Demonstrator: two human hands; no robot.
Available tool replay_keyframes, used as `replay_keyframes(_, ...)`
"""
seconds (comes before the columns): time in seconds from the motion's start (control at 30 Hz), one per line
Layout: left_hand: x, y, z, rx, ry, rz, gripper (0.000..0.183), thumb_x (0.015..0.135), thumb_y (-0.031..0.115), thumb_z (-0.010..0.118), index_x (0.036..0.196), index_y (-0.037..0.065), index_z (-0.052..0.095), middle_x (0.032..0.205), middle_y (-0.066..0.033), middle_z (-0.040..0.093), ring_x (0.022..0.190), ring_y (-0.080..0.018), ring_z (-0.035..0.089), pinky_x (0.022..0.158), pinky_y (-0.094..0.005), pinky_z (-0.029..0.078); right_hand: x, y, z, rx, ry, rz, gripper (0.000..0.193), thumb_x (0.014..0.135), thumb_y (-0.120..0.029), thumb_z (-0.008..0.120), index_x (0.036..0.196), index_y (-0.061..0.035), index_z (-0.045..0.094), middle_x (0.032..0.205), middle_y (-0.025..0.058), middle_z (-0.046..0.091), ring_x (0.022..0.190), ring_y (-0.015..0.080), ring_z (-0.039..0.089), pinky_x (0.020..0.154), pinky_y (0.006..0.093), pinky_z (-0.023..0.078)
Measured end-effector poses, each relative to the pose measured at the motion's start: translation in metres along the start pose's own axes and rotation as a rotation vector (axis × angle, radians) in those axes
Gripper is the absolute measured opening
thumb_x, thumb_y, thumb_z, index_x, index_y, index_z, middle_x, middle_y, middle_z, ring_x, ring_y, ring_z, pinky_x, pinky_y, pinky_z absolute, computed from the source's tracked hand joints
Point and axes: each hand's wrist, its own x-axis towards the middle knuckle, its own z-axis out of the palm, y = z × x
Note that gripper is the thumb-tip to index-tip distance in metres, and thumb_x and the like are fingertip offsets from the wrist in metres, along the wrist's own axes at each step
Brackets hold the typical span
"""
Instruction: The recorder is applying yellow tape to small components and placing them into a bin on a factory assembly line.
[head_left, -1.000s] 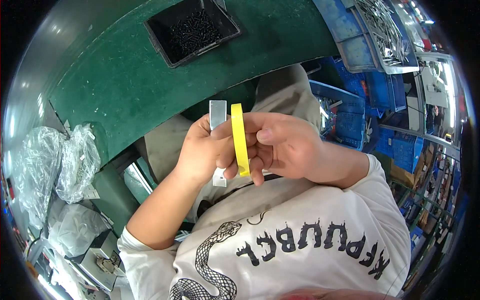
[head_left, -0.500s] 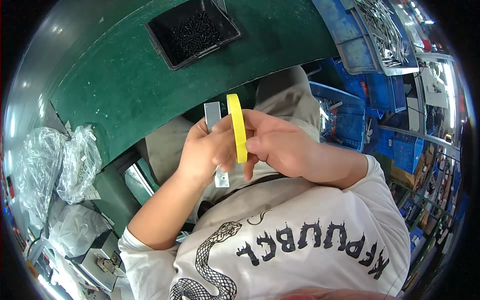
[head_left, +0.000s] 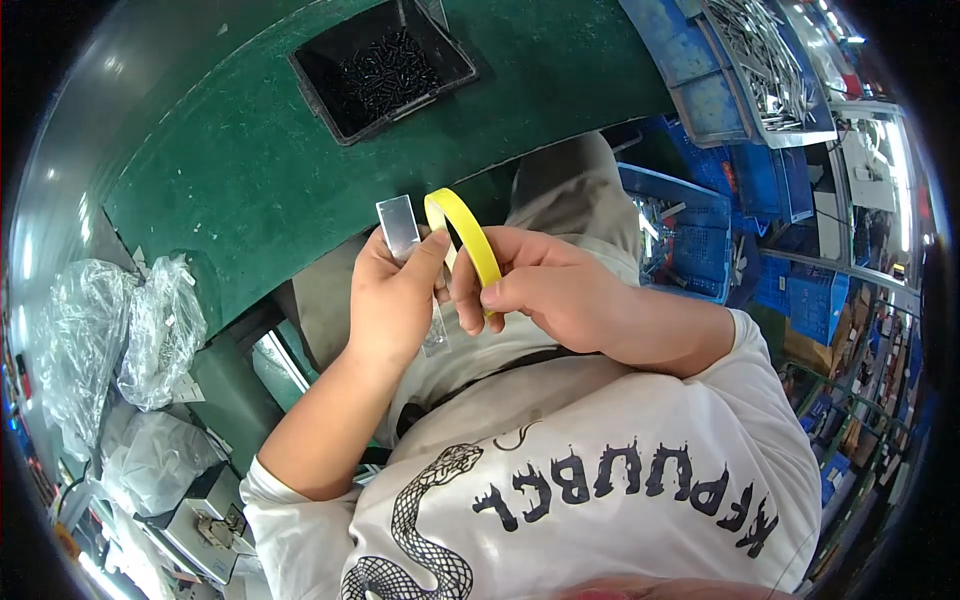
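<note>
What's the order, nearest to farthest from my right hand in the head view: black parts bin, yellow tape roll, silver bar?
1. Yellow tape roll: in your right hand.
2. Silver bar: left of the roll, in your left hand.
3. Black parts bin: upper left, on the green bench.

The roll of tape [head_left: 474, 238] is a slim, bright yellow ring with a paler inner side. It is held up in the air, tilted, its top leaning to the left, and turned so that its round opening shows as a narrow oval. The right hand [head_left: 560, 290] grips its lower part, thumb on the yellow outer face.

Just left of the roll is a metal bar [head_left: 399, 224], straight, flat and silvery, with a smooth, shiny upper end. The left hand [head_left: 388, 305] holds it steeply slanted, its top also leaning left; the fingers hide its middle, and its lower end shows beneath them.
</note>
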Motion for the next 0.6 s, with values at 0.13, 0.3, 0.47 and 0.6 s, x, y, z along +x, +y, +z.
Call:
replay_keyframes(0.13,0.004,-0.003,-0.004,0.07,0.04,0.014,0.012,0.094,0.013,0.06,0.094,0.002,0.055,0.069,-0.0011,0.057,0.054,-0.0077,0.051,0.05,-0.0235,0.042,0.001,0.002,-0.001,0.009,0.012,-0.016,0.023,0.08,0.001,0.05,0.101,-0.0032,0.056,0.089,0.0064,0.059,0.084,0.0162,0.056,0.076,0.0307,0.042)
replay_keyframes(0.3,0.006,-0.005,-0.006,0.057,0.023,0.028,0.013,0.093,0.013,0.062,0.093,0.002,0.055,0.068,-0.001,0.057,0.054,-0.0073,0.051,0.049,-0.0231,0.042,0.003,0.01,-0.006,0.061,-0.02,-0.055,0.027,0.074,0.006,0.05,0.099,-0.002,0.055,0.089,0.0076,0.058,0.084,0.0175,0.056,0.078,0.0308,0.043)
replay_keyframes(0.47,0.004,-0.004,-0.005,0.005,-0.003,0.009,0.012,0.094,0.013,0.059,0.091,0.002,0.056,0.065,-0.0021,0.058,0.052,-0.0085,0.051,0.048,-0.0237,0.042,0.002,0.006,-0.005,0.001,-0.029,-0.045,0.036,0.076,0.007,0.047,0.109,-0.0012,0.057,0.092,0.009,0.06,0.086,0.0169,0.056,0.076,0.0289,0.044)
replay_keyframes(0.6,-0.007,0.017,0.006,-0.071,-0.161,-0.051,0.016,0.097,0.015,0.053,0.087,0.003,0.055,0.058,-0.0042,0.057,0.045,-0.0116,0.05,0.044,-0.0258,0.04,0.0,0.005,-0.006,-0.04,-0.066,-0.069,0.045,0.08,0.005,0.046,0.123,-0.0005,0.055,0.098,0.0109,0.062,0.092,0.0168,0.058,0.074,0.0282,0.046)
